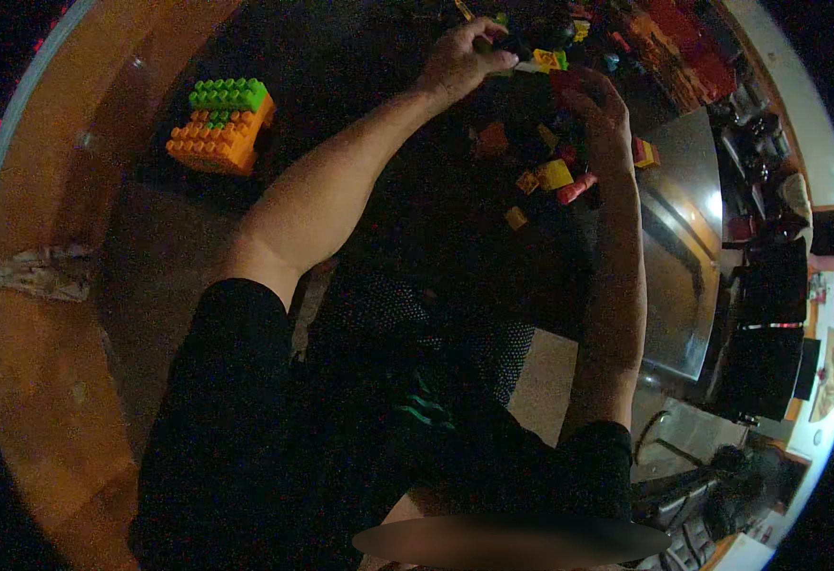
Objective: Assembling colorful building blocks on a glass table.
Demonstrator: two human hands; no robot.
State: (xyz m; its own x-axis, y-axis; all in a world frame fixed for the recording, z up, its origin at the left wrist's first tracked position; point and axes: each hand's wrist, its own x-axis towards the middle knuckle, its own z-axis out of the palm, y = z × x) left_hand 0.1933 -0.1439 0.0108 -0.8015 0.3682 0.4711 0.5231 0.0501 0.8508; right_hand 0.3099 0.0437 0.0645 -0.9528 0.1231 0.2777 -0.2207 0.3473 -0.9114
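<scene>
Stretched forward over a dark surface, my left hand [460, 67] has its thumb and fingers curled round something small and dark that I cannot make out. Across from it, the bent fingers of my right hand [602, 103] press on a dim red toy block [564, 86]. Between the hands lies a yellow toy block [546, 59]. Loose pieces lie near my right forearm: a yellow block [554, 174], a red piece [577, 188], an orange block [490, 140] and a small tan block [516, 218].
To the left stands a stacked build of orange and green studded blocks [219, 128]. A red and yellow block [645, 152] lies just right of my right wrist. Further right are a shiny panel [674, 247] and dark chairs [769, 276]. More pieces lie beyond my hands.
</scene>
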